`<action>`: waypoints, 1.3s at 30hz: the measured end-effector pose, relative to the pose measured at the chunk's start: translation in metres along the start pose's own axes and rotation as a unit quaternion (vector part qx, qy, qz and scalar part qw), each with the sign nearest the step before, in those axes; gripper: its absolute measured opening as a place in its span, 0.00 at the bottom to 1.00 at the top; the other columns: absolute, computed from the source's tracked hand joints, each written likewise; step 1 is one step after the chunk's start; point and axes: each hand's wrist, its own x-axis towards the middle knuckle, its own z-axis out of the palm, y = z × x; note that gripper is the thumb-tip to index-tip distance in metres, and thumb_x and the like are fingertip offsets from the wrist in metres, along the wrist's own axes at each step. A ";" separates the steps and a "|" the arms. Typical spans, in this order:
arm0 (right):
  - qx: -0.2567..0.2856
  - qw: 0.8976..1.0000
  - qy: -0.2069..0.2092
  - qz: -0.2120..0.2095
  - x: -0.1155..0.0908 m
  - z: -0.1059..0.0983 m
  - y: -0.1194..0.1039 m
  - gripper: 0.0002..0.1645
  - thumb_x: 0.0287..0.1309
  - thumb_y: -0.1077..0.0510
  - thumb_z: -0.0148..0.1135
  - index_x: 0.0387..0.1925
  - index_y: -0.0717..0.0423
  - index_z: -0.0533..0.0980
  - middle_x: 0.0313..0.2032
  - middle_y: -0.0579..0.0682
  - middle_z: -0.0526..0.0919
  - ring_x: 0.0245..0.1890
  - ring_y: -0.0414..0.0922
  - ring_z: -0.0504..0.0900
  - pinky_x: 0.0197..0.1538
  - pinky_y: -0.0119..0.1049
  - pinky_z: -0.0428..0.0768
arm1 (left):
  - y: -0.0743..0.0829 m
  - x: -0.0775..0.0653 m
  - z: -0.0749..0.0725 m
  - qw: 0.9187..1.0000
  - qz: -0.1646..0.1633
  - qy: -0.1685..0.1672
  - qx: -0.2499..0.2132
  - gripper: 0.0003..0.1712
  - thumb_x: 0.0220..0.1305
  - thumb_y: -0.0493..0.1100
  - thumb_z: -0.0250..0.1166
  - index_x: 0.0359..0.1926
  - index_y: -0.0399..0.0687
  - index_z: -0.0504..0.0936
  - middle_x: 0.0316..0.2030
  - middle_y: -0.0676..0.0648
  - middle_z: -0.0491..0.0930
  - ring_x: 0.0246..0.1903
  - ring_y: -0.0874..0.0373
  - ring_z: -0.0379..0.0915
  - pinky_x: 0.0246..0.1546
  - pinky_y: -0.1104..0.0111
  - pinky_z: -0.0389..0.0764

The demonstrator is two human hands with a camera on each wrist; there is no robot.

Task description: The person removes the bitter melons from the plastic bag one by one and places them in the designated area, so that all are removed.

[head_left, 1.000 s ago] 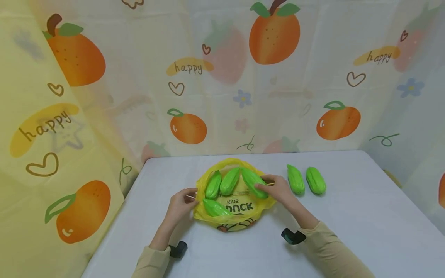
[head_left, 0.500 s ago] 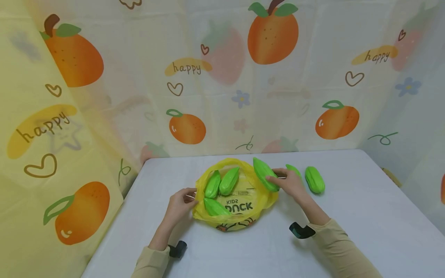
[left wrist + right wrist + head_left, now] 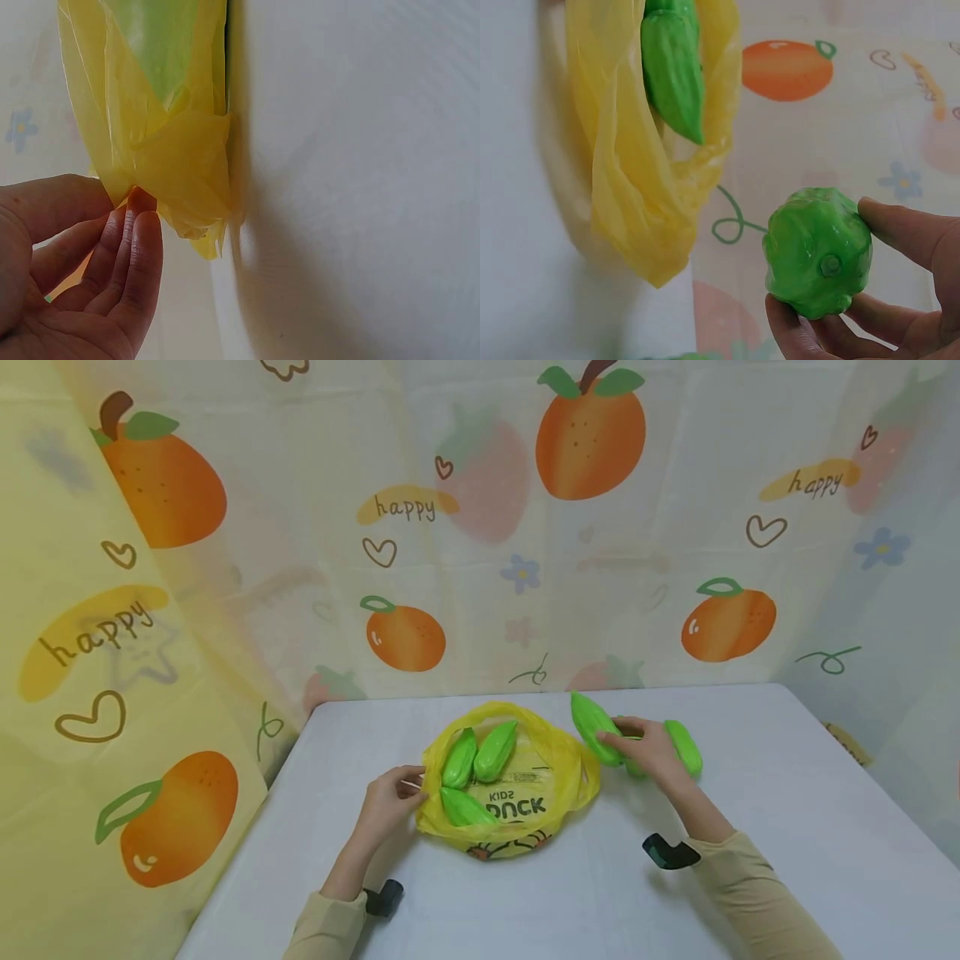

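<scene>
A yellow plastic bag [image 3: 581,781] lies with its mouth spread wide. Inside it are three bright green, ridged gourds: one at the left [image 3: 460,760], another beside it [image 3: 496,752] and a third in front [image 3: 467,808]. My left hand [image 3: 390,806] pinches the bag's left rim between thumb and fingers, as the left wrist view also shows. Just right of the bag, my right hand [image 3: 651,750] grips a similar green gourd [image 3: 592,728], tilted with its pointed end up and left. The right wrist view shows this gourd's blunt end [image 3: 817,255] between thumb and fingers.
Behind my right hand lie two more green gourds, one mostly hidden [image 3: 635,769] and one partly covered [image 3: 684,750]. All stands on a white table [image 3: 510,910]. A fruit-print curtain [image 3: 480,568] hangs along the back and left.
My right hand has lifted the gourd out of the bag's right side and carried it right, past the rim. My left hand has kept its pinch on the bag.
</scene>
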 end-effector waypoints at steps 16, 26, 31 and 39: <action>-0.016 0.999 0.018 0.026 -0.003 -0.022 0.010 0.43 0.57 0.37 0.59 0.64 0.62 0.67 0.61 0.64 0.71 0.60 0.59 0.69 0.60 0.53 0.70 | 0.001 0.000 -0.002 1.000 0.000 -0.002 -0.008 0.22 0.52 0.31 0.69 0.50 0.41 0.81 0.36 0.45 0.82 0.34 0.56 0.80 0.40 0.64 0.82; -0.031 0.998 0.027 0.041 -0.006 -0.037 0.013 0.45 0.58 0.34 0.57 0.65 0.62 0.65 0.62 0.64 0.70 0.61 0.60 0.67 0.61 0.55 0.67 | 0.002 -0.001 -0.003 1.000 -0.005 -0.003 0.000 0.22 0.51 0.31 0.69 0.50 0.40 0.81 0.36 0.46 0.82 0.33 0.56 0.80 0.39 0.64 0.82; -0.032 0.998 0.027 0.054 -0.007 -0.044 0.017 0.46 0.59 0.33 0.55 0.66 0.63 0.63 0.63 0.66 0.68 0.62 0.61 0.66 0.62 0.56 0.66 | 0.002 -0.001 -0.003 1.000 -0.009 -0.003 -0.003 0.22 0.51 0.32 0.69 0.50 0.41 0.81 0.36 0.46 0.82 0.34 0.56 0.80 0.40 0.64 0.82; -0.018 0.997 0.025 0.068 -0.011 -0.055 0.025 0.49 0.59 0.32 0.53 0.68 0.63 0.60 0.65 0.66 0.64 0.63 0.62 0.64 0.63 0.57 0.66 | 0.001 -0.001 -0.004 1.000 -0.007 -0.004 0.000 0.22 0.51 0.32 0.69 0.50 0.40 0.81 0.37 0.45 0.82 0.34 0.55 0.81 0.40 0.64 0.82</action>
